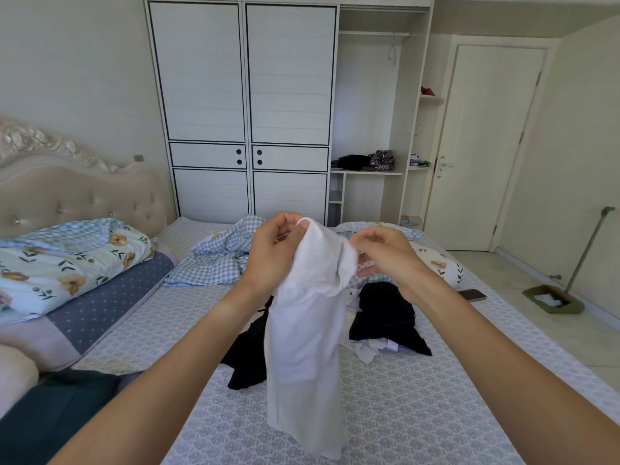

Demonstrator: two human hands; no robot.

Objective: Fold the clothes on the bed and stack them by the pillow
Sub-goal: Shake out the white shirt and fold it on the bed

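left hand (273,245) and right hand (385,253) both pinch the top of a white garment (305,330), hanging above dark clothes (385,313) mid-bed (419,414), pillow (67,260) at head end.

Patterned bed (419,397), black clothes (385,313), checked quilt (214,260), floral pillow (67,263), phone (472,295)

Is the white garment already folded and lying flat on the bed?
No, both hands hold the white garment up by its top, hanging unfolded above the bed.
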